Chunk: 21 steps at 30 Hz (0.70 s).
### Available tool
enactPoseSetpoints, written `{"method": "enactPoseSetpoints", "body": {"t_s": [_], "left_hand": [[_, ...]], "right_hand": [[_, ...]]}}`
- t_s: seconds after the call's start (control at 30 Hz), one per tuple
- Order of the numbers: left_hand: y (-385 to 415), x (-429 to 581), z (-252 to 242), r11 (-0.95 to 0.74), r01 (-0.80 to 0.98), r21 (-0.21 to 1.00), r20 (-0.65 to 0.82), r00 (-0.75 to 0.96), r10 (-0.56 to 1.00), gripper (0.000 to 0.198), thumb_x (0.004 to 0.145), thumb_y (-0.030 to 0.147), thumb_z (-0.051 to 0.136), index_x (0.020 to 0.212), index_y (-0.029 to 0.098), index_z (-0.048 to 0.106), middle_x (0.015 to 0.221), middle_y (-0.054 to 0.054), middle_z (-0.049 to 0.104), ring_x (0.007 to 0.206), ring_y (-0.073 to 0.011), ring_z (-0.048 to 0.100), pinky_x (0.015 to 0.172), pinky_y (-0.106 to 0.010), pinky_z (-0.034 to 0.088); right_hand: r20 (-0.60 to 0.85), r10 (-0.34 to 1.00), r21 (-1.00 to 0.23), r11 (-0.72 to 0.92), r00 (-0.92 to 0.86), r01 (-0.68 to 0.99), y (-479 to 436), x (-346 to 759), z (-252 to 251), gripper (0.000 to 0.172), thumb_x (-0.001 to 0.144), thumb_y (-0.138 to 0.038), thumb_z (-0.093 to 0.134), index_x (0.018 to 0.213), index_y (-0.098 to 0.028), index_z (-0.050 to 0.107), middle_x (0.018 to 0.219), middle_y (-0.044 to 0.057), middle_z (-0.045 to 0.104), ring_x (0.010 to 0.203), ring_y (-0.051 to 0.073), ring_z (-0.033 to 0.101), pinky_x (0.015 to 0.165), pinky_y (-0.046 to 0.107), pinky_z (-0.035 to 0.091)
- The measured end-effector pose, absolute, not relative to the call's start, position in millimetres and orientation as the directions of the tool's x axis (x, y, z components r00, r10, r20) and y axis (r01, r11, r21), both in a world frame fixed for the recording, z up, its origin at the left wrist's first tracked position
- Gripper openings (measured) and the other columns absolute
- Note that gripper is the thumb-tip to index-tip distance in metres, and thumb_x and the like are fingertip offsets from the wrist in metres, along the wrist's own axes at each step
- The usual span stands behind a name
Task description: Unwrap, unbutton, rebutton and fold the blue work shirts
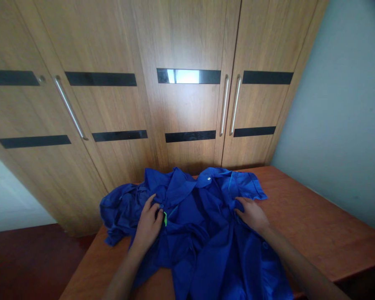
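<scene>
A bright blue work jacket [203,225] with a collar, buttons and a small neon-green patch lies spread and wrinkled, its front parted. My left hand [150,221] grips the cloth on the left side, close to a button and the green patch. On the opposite side, the fingers and thumb of my right hand [253,213] are closed on the other front edge. Folds partly hide the fingertips of both hands. A darker, bunched piece of blue cloth [120,210] lies at the left; whether it belongs to the jacket I cannot tell.
Beneath the cloth is a reddish-brown wooden table [318,225]. Directly behind it stands a wooden wardrobe [187,108] with metal handles [225,106] and black strips. A pale wall [340,112] borders the right side. Dark red floor [25,262] shows at lower left.
</scene>
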State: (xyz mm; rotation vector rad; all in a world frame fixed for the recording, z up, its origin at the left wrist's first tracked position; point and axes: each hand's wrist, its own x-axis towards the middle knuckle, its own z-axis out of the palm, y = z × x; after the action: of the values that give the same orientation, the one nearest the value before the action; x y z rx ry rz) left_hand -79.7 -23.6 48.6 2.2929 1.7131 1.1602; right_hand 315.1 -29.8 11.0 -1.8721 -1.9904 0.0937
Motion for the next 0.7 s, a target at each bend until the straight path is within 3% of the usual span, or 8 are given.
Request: {"method": "enactPoseSetpoints", "body": {"t_s": [0.13,0.23,0.3,0.37,0.43,0.47,0.57,0.7], "left_hand": [[-38,-67,69,-0.388,0.821,0.418,0.664,0.016,0.748,0.021,0.085,0.031,0.049,0.092,0.019,0.064,0.136,-0.013,0.050,0.131,-0.0322,0.040,0.111,-0.051,0.028],[-49,-53,83,-0.433,0.614,0.660,0.569,-0.032,0.822,0.029,0.091,0.034,0.043,0.109,0.022,0.062,0.125,-0.009,0.060,0.118,-0.0258,0.053,0.104,-0.043,0.037],[-53,-41,88,-0.396,0.422,0.815,0.440,-0.006,0.898,0.033,0.093,0.038,0.040,0.116,0.023,0.060,0.120,-0.006,0.064,0.111,-0.0234,0.057,0.100,-0.039,0.041],[-55,-27,90,-0.335,0.256,0.907,0.336,0.044,0.941,0.034,0.092,0.040,0.044,0.116,0.023,0.061,0.120,-0.005,0.065,0.110,-0.0230,0.057,0.099,-0.038,0.041],[-54,-16,91,-0.267,0.062,0.962,0.262,0.077,0.962,0.035,0.090,0.041,0.049,0.115,0.022,0.062,0.117,-0.005,0.066,0.110,-0.0229,0.058,0.099,-0.036,0.041],[-53,-11,91,-0.227,-0.052,0.972,0.231,0.080,0.970,0.035,0.088,0.041,0.051,0.115,0.022,0.062,0.115,-0.005,0.067,0.108,-0.0230,0.059,0.098,-0.036,0.042],[-52,-2,94,-0.135,-0.326,0.935,0.168,0.073,0.983,0.039,0.085,0.042,0.057,0.117,0.021,0.061,0.112,-0.006,0.069,0.106,-0.0240,0.062,0.094,-0.037,0.046],[-57,4,93,-0.139,-0.276,0.951,0.195,0.186,0.963,0.043,0.087,0.045,0.053,0.124,0.023,0.056,0.129,-0.009,0.060,0.122,-0.0269,0.052,0.102,-0.042,0.042]], "right_hand": [[0.438,0.894,-0.414,0.104,0.098,0.904,-28,306,25,0.033,0.090,-0.031,0.042,0.113,-0.018,0.064,0.112,0.012,0.067,0.113,0.027,0.056,0.100,0.042,0.040],[0.452,0.890,-0.558,0.227,0.063,0.798,-38,285,32,0.045,0.092,-0.037,0.040,0.131,-0.018,0.050,0.127,0.011,0.059,0.117,0.022,0.054,0.101,0.038,0.041],[0.382,0.920,-0.532,0.299,-0.091,0.792,-46,267,31,0.065,0.084,-0.042,0.054,0.142,-0.019,0.037,0.139,0.012,0.049,0.126,0.024,0.047,0.103,0.038,0.039],[0.277,0.946,-0.442,0.279,-0.166,0.853,-51,251,28,0.082,0.072,-0.040,0.067,0.143,-0.017,0.036,0.140,0.015,0.047,0.128,0.030,0.043,0.103,0.042,0.038],[0.196,0.974,-0.386,0.185,-0.115,0.904,-49,241,25,0.071,0.069,-0.030,0.067,0.135,-0.017,0.048,0.128,0.017,0.056,0.120,0.034,0.050,0.098,0.045,0.040],[0.173,0.983,-0.422,0.136,-0.068,0.897,-45,239,25,0.060,0.069,-0.023,0.064,0.128,-0.018,0.056,0.120,0.015,0.062,0.113,0.033,0.054,0.095,0.044,0.042],[0.147,0.986,-0.671,0.046,0.072,0.740,-26,238,32,0.038,0.066,-0.011,0.057,0.101,-0.021,0.067,0.098,0.007,0.070,0.095,0.025,0.063,0.088,0.036,0.045],[0.125,0.976,-0.910,0.042,0.178,0.412,-10,225,63,0.026,0.076,-0.023,0.050,0.098,-0.019,0.063,0.086,0.002,0.071,0.077,0.019,0.065,0.073,0.029,0.050]]}}
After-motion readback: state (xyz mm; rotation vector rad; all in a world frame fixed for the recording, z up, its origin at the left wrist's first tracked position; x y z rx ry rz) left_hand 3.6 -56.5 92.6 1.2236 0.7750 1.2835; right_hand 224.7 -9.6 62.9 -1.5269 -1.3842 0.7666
